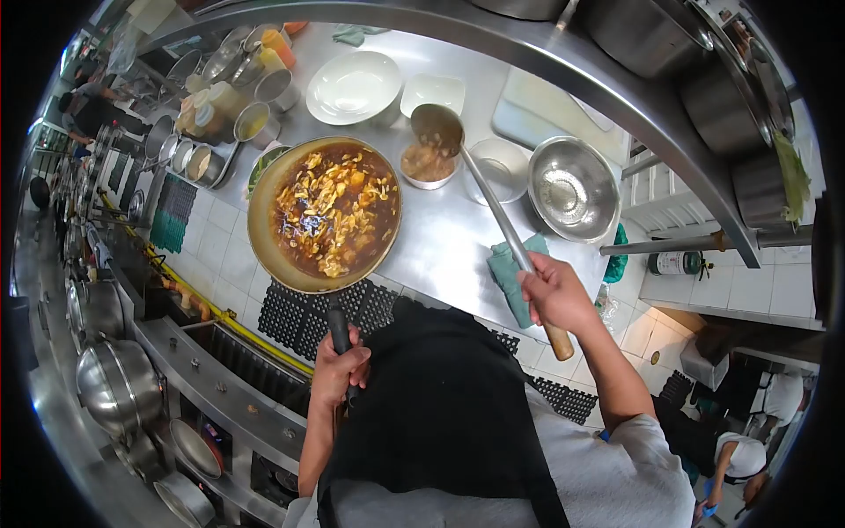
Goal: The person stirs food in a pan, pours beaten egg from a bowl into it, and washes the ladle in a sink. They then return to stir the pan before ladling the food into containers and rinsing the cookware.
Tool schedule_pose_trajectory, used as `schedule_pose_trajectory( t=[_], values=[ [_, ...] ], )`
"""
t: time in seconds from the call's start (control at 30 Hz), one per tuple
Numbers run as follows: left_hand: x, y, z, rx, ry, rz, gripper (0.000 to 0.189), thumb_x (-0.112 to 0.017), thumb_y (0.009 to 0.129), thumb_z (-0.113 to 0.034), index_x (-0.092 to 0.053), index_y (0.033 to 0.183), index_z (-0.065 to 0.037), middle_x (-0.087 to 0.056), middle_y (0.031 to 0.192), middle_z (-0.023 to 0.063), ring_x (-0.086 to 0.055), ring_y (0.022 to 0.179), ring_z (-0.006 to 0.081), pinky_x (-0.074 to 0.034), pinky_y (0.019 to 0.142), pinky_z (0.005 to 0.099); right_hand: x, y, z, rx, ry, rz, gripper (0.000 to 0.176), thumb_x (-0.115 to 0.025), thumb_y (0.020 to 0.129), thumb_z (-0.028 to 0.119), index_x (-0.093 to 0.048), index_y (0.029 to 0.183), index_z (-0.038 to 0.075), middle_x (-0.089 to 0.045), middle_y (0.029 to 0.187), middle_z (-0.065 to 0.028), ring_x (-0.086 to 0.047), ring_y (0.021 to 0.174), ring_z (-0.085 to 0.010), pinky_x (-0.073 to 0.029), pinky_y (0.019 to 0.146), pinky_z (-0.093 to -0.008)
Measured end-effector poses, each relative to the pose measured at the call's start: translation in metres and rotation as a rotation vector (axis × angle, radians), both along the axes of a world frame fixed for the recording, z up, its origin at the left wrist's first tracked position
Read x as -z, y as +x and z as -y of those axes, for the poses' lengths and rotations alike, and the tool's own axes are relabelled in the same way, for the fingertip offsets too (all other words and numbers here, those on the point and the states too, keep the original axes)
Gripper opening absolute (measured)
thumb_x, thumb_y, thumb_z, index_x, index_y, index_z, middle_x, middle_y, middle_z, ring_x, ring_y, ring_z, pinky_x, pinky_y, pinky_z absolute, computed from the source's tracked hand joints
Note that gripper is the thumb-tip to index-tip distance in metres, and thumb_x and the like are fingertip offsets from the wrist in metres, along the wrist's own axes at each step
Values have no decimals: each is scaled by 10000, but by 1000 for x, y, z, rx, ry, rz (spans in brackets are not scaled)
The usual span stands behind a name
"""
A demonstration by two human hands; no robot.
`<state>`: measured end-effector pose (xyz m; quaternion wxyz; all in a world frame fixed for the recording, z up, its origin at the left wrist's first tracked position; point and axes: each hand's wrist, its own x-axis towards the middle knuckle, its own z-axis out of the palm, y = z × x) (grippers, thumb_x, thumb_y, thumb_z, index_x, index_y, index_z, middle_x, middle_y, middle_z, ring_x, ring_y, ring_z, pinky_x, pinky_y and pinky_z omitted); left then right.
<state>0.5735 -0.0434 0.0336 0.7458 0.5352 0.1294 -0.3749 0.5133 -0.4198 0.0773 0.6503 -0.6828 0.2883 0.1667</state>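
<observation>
My left hand [340, 370] is wrapped round the black handle of a wok [257, 220]. Brown sauce with pale and yellowish pieces [339, 207] fills much of that pan, which is at the near edge of the steel table. In my right hand [554, 295] is a long ladle [437, 129] with a wooden handle end. Its bowl is tilted over a small white bowl [431, 183] that has brown food in it. To the right of this bowl are a clear bowl [500, 167] and a steel bowl [574, 187]. A green cloth [513, 275] lies below my ladle's shaft.
A white oval plate [355, 86] and a square white dish [433, 91] stand farther back on the table. Cutting boards [554, 106] lie at the back right. A steel shelf [528, 44] with pots crosses above. Stoves [220, 387] line the left; other people are at far left and lower right.
</observation>
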Motion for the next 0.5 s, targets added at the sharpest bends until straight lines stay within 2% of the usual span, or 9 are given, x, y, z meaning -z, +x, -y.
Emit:
schedule_pose_trajectory(
  t=[0.03,0.17,0.2,0.3,0.43,0.47,0.5],
  values=[
    [-1,0,1,-7,6,1,261,-631,843,63,-480,987,-94,-442,600,-21,-409,390,96,-416,395,279,1,-1,-3,-17,-60,1,382,-578,1033,128,-583,1405,41,-555,726,0,-517,438,-95,-429,409,-255],
    [-3,0,5,-27,16,4,272,-634,829,69,-477,980,-93,-449,600,-16,-408,388,100,-415,393,280,12,-17,-13,-73,-403,184,360,-629,1002,150,-618,1333,8,-627,736,-77,-563,544,-134,-478,556,-305],
    [-3,0,5,-33,16,4,275,-636,825,71,-476,978,-92,-451,601,-15,-407,388,101,-415,392,280,8,-19,-14,-84,-378,174,429,-651,991,159,-587,1378,-15,-649,753,-121,-593,592,-164,-492,608,-322],
    [0,1,6,-46,25,15,280,-636,821,79,-475,977,-89,-464,608,-5,-407,387,105,-418,391,284,2,-23,-17,-42,-263,77,434,-664,978,162,-591,1364,-23,-652,740,-147,-610,601,-181,-503,616,-338],
    [-5,2,9,-53,18,8,289,-628,821,94,-472,982,-88,-471,611,7,-410,389,107,-420,390,289,11,-23,-12,-90,-292,37,424,-676,962,150,-601,1354,6,-653,729,-162,-635,604,-217,-512,627,-360],
    [-7,1,11,-57,17,14,292,-628,820,96,-472,982,-89,-470,610,7,-411,389,106,-420,389,289,13,-23,-13,-113,-391,80,419,-679,959,146,-608,1350,14,-650,723,-163,-633,601,-229,-513,631,-365],
    [-8,1,12,-64,17,20,295,-628,819,99,-471,983,-90,-470,609,7,-411,389,106,-419,389,289,13,-25,-12,-102,-387,79,430,-682,956,147,-604,1358,15,-647,720,-159,-632,601,-222,-514,631,-365]
  ],
)
